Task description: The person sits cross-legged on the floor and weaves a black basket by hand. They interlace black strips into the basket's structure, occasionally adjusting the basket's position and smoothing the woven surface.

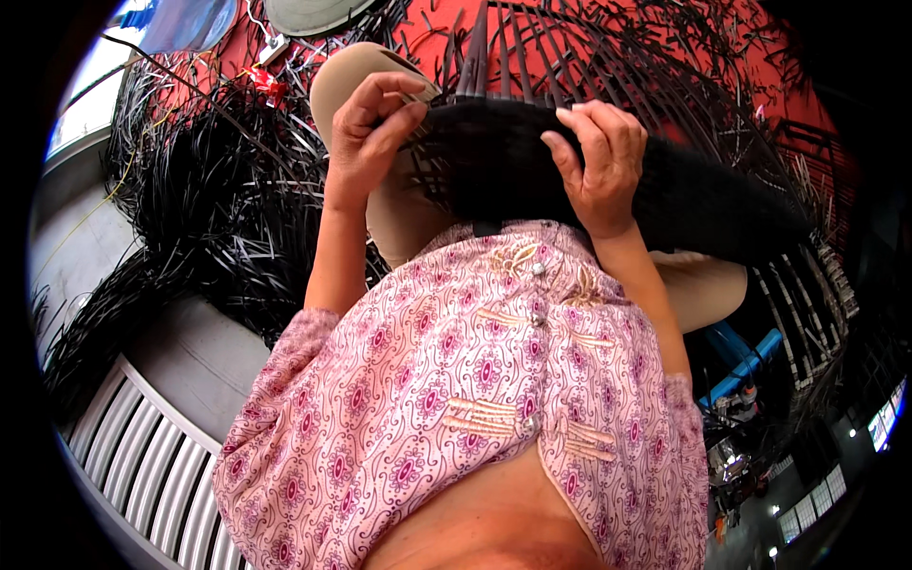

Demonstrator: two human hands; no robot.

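Across my lap lies a dark black woven piece [494, 157]. Long flat black strips [532, 57] fan out from its far edge. My left hand [370, 133] is by the left end of that edge, its fingers curled and thumb near the index finger; whatever they pinch is too small to make out. On the other side, my right hand [603, 161] grips the far edge of the woven piece between thumb and fingertips. The weave itself is too dark to see in detail.
Heaped black strips [199, 180] lie to the left. Loose strips litter the red floor covering [427, 28] ahead. A white slatted bench [152, 465] stands at lower left, a blue plastic object [750, 366] at right. At the top are a round grey lid-like object [318, 11] and a power strip [274, 49].
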